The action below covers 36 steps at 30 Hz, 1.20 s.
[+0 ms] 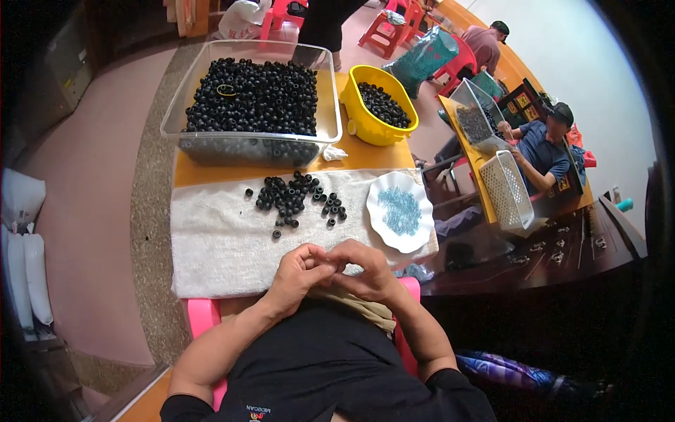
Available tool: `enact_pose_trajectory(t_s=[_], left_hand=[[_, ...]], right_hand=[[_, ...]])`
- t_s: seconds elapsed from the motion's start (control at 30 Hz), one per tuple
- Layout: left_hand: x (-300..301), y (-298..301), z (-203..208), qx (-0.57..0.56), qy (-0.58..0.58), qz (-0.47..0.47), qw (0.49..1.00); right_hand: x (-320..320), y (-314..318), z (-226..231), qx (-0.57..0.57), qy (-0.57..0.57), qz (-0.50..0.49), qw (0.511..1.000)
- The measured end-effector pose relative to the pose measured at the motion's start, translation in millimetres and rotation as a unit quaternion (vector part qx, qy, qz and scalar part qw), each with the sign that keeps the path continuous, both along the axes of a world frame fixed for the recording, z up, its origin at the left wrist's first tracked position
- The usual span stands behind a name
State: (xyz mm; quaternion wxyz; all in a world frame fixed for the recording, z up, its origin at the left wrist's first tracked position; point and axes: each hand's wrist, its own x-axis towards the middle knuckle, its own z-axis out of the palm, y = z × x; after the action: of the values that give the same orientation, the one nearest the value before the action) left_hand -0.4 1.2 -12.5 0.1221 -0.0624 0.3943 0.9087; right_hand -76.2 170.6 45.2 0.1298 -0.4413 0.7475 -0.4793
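My left hand (301,276) and my right hand (365,271) meet over the near edge of a white towel (218,239). Their fingertips are pinched together; whatever lies between them is too small or hidden to make out. Just beyond the hands, a loose pile of small black hollow round pieces (287,200) is scattered on the towel. To the right of the pile sits a white scalloped plate (399,244) with many tiny pale-blue clear pieces (399,209) spread over its middle.
Behind the towel stand a clear plastic bin (330,105) full of black pieces, a yellow tub (355,105) and a crumpled white tissue (335,153). At the right, another person (552,151) works at a table with a clear bin (485,144) and a white perforated basket (508,193).
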Motion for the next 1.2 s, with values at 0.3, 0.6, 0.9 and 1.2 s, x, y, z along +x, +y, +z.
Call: enact_pose_trajectory(t_s=[0.3,0.6,0.9,1.2], left_hand=[[3,-4,3,0.009,0.014,0.011,1.000],[7,6,-2,0.000,0.034,-0.007,0.999],[2,1,-7,0.021,0.005,0.002,1.000],[1,-2,7,0.009,-0.021,0.029,0.999]], right_hand=[[4,-8,10,-0.006,0.055,0.021,0.998],[11,4,9,0.028,0.101,-0.001,0.995],[11,0,13,0.001,0.121,-0.004,0.993],[13,-5,-5,-0.019,0.212,-0.062,0.975]])
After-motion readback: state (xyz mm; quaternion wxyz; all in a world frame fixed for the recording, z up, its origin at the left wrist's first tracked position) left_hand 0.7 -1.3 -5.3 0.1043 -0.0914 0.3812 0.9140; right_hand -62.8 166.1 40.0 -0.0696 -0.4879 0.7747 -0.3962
